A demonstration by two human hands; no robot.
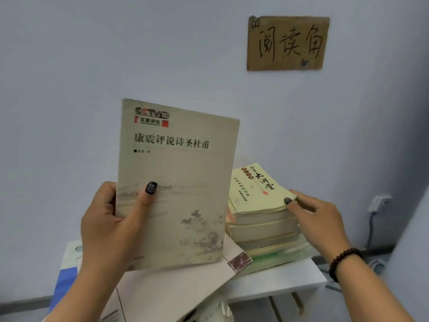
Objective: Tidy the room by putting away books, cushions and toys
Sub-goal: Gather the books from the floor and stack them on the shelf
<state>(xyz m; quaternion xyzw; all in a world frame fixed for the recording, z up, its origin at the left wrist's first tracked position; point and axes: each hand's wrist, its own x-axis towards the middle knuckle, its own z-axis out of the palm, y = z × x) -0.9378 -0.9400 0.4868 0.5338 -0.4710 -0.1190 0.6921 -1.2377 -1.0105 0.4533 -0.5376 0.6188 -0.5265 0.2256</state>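
My left hand (pixel 111 226) holds a beige paperback book (pixel 178 173) upright in front of the wall, thumb across its cover. To its right a stack of several books (pixel 267 226) lies on a small white table (pixel 283 277), topped by a pale yellow book (pixel 255 189). My right hand (pixel 318 219) rests its fingers on the right edge of that stack, thumb on the top book's corner. Under the held book lies a pinkish book (pixel 176 291), tilted, and a blue and white book (pixel 69 263) at the left.
A brown cardboard sign (pixel 287 43) with handwritten characters hangs on the pale blue wall above the stack. A wall socket with a plug and cable (pixel 378 203) sits at the right, near the floor. The table's legs show below its front edge.
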